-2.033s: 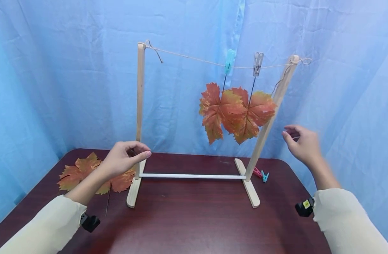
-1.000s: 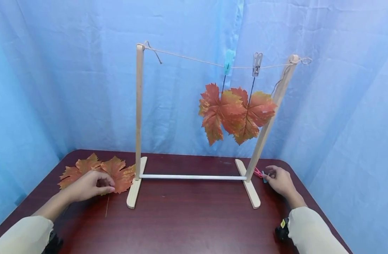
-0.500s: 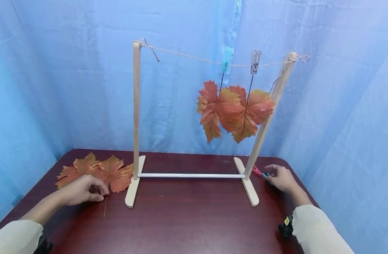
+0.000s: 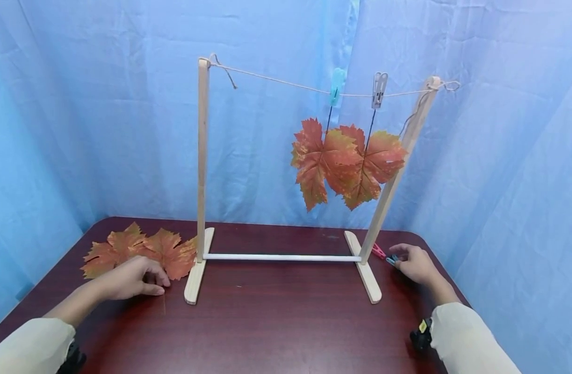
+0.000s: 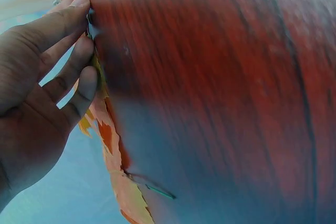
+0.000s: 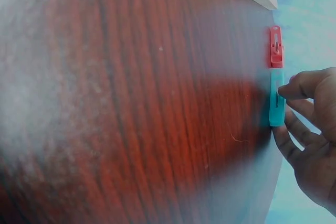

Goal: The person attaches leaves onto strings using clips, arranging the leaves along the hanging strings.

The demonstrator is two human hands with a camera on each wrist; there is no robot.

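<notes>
At the table's left, two orange-red artificial maple leaves lie side by side. My left hand pinches the thin stem of the right-hand leaf between thumb and fingertips; the stem's end pokes out below. The left-hand leaf is partly covered by the hand, and its stem shows in the left wrist view. Over on the right, my right hand has thumb and fingers on a teal clothespin lying on the table. A pink clothespin lies end to end with it.
A wooden stand with a left post, a right post and a white crossbar stands mid-table. From its string hang two leaves by a light teal clothespin and a grey one. Blue curtains surround the table.
Both hands have come down from beside the stand to the table, the left to the leaf stem, the right to the teal clothespin. The stem's end has lately shifted slightly right.
</notes>
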